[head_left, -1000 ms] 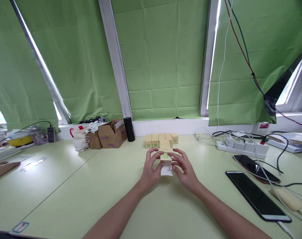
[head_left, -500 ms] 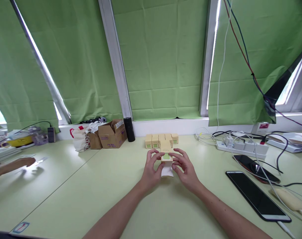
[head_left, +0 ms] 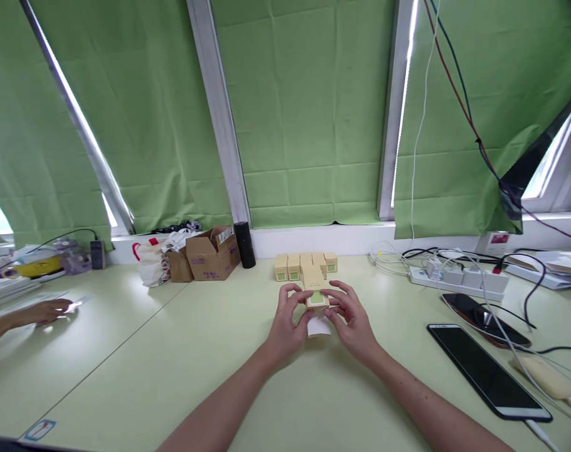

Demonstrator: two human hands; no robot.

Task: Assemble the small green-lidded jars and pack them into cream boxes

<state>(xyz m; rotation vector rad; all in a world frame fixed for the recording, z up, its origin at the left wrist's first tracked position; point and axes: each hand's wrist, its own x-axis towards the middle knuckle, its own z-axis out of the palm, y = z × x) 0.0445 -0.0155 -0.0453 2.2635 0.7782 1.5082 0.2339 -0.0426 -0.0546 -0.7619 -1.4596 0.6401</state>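
Observation:
A small tan cardboard box [head_left: 315, 280] with a green square on its end is between my hands at the middle of the table. A white flap [head_left: 319, 327] hangs from its near end toward me. My left hand [head_left: 288, 321] pinches the left side of that end, thumb low and forefinger above. On the other side my right hand [head_left: 355, 319] grips the box with thumb and fingertips. Several similar small boxes [head_left: 293, 266] stand in a row just behind it, partly hidden by the held box.
To the right lie a large phone [head_left: 490, 370], a darker phone [head_left: 485, 319], a power strip [head_left: 459, 280] and tangled cables. A brown carton [head_left: 213, 254] and a black cylinder [head_left: 245, 245] stand at the back left. Another person's hand [head_left: 45, 311] works at far left.
The near end of the box has come down over the white flap, so less of the flap shows. At far left, the other person's hand has shifted slightly right.

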